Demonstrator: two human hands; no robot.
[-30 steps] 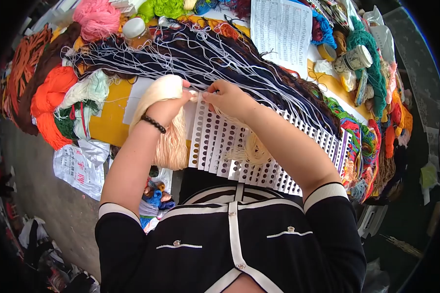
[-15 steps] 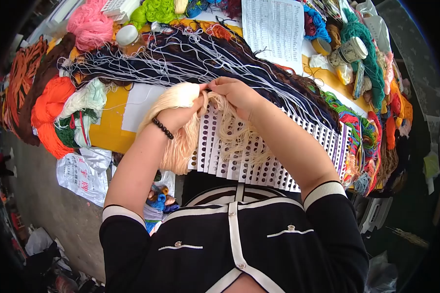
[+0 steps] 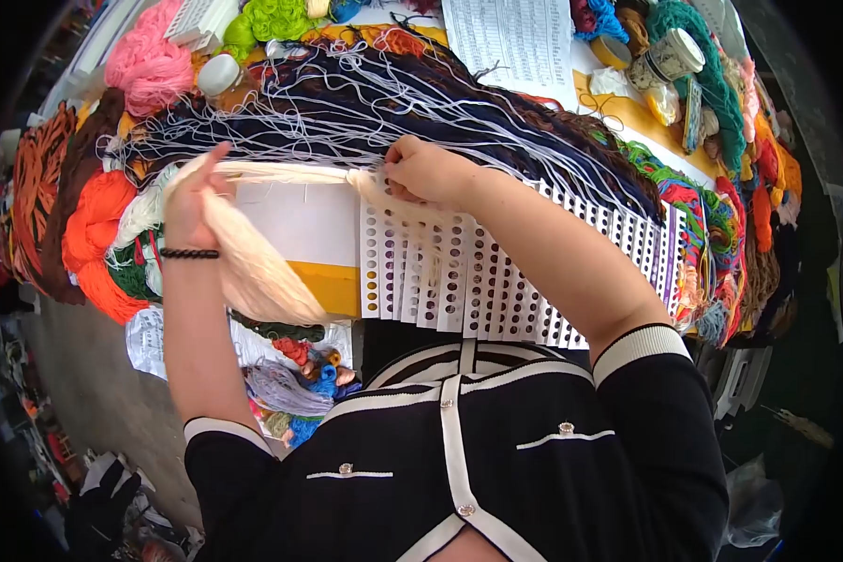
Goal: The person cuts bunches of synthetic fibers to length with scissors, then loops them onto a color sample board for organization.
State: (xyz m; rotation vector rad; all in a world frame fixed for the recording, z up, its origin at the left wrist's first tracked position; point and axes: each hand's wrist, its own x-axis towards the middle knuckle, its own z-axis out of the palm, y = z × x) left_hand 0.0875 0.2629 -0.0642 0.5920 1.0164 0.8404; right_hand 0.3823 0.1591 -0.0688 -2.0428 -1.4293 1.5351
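The left hand, thumb raised, stands loosely open, the cream skein looped around it above the near counter; the right hand curls inward (grip unclear). The far sheet's print is unreadable.

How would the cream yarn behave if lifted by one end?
The cream yarn likely sags: it droops from the left hand. It looks light, being thin strands. Its loose threads by the right hand might tangle.

skein mostly left of punched cards, jar behind
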